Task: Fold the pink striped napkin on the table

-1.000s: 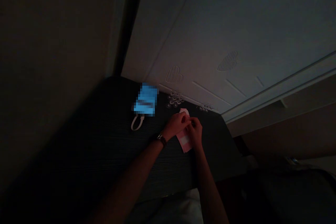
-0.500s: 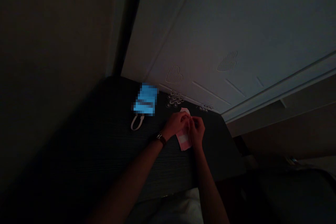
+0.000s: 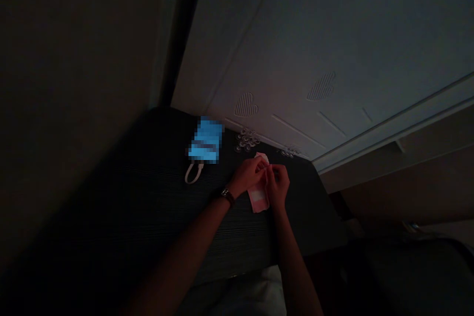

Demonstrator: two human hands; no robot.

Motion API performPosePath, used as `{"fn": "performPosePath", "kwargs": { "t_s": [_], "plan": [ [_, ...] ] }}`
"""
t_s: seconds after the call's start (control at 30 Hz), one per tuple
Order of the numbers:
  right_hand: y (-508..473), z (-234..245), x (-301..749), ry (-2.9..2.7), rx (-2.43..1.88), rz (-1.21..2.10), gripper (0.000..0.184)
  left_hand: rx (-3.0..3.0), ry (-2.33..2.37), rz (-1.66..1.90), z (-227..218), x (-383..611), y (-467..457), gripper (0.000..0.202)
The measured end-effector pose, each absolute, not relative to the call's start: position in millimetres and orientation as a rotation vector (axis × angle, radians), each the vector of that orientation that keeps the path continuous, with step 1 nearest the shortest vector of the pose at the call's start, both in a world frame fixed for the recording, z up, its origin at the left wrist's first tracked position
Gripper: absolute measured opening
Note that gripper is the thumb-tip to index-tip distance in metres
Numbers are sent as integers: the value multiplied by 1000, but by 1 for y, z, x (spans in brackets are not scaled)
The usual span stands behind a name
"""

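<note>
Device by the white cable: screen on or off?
On. The screen glows bright blue on the dark table, beside the white cable.

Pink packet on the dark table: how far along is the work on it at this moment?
Done: little that shows; the pink packet looks whole, its lower end resting on the table. In hand: the left hand and right hand both pinch its upper edge, fingertips meeting. To do: the clear round pieces by the wall lie untouched. The dim light hides whether the packet is open.
</note>
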State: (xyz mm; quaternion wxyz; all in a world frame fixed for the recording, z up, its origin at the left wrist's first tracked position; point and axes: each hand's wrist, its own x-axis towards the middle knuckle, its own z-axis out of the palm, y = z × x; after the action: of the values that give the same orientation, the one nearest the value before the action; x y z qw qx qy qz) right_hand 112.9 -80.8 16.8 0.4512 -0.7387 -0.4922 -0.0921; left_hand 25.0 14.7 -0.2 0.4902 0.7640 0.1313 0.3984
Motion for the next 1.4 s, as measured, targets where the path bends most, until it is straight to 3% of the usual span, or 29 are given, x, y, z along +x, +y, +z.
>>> {"fn": "performPosePath", "kwargs": {
  "t_s": [1.4],
  "plan": [
    [-81,15,113,-1238,-1857,-194,27,1919,362,1068,6,21,16,16]
  ]
}}
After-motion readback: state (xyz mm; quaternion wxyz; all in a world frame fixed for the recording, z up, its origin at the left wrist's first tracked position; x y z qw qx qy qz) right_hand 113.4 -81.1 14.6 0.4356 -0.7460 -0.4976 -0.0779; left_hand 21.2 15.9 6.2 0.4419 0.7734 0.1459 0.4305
